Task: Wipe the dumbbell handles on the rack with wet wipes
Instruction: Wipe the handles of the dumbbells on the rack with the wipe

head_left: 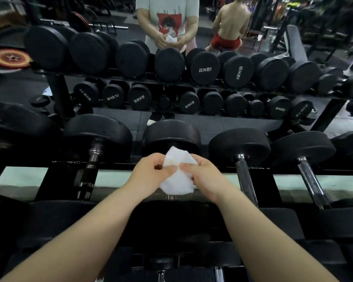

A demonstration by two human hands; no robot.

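Observation:
A white wet wipe is held between both my hands above the top row of the dumbbell rack. My left hand pinches its left edge and my right hand grips its right side. Directly under the wipe lies a black dumbbell whose handle is hidden by the wipe and my hands. To the right, two dumbbells show bare chrome handles. To the left, another dumbbell's chrome handle is visible.
A wall mirror behind the rack reflects the rows of black dumbbells, a person in a white printed shirt holding a wipe, and a shirtless person in red shorts. A lower rack row with more dumbbells sits beneath my forearms.

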